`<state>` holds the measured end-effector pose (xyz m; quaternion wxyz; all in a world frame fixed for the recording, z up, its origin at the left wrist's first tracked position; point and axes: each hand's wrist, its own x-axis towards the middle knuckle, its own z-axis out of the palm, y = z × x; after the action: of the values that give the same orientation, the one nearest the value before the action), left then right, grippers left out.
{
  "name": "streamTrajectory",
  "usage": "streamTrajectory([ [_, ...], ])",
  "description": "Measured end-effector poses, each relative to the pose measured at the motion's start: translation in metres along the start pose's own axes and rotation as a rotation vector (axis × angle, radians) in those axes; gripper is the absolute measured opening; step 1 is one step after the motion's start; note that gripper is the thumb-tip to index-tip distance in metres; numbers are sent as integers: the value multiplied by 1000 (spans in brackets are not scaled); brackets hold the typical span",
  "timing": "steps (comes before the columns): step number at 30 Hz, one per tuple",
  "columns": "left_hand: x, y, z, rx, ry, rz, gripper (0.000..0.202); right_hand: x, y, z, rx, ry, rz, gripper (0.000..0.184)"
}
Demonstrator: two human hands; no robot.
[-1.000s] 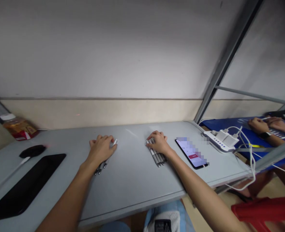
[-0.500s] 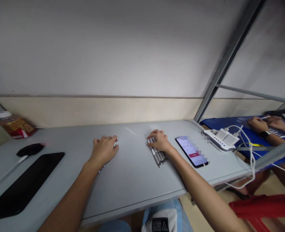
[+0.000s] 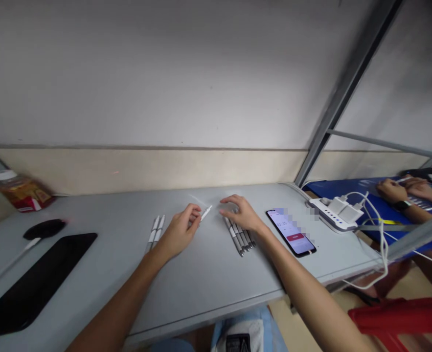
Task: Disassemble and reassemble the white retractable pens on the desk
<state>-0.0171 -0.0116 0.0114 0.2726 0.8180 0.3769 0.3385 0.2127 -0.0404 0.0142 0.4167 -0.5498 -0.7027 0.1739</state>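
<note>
White, a slim pen slants up and to the right from the left hand, pinched between its thumb and fingers, its far tip pointing toward the right hand. The right hand's thumb and fingers are spread apart, with a gap between their tips facing left, just beside the held pen but apart from it. Below that hand a row of white-and-grey pens lies side by side on the grey worktop, their far ends partly hidden by the hand. To the left of the left hand lie two more pens, their near ends hidden behind the wrist. The right hand and forearm stand between the held pen and a lit phone, with a white power strip farther right. At far left are a white-capped bottle, a dark oval object on a white cable and a flat black slab. Beyond the metal post, a co-worker's hands rest over a blue surface.
</note>
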Motion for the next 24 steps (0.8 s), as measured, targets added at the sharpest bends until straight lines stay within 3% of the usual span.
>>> streamTrajectory([
  [3,-3,10,8,-166,-63,10,21,-5,-13,12,180,-130,-117,39],
  [6,-5,16,10,-159,-55,41,18,-8,-20,20,209,-195,-101,33],
  [16,-5,8,0,150,-27,93,17,1,-13,17,381,-12,68,41],
  [20,-5,7,0,265,62,158,23,2,-13,14,411,-50,109,50],
  [24,-6,11,-3,363,68,195,25,0,-16,11,431,-117,124,53],
])
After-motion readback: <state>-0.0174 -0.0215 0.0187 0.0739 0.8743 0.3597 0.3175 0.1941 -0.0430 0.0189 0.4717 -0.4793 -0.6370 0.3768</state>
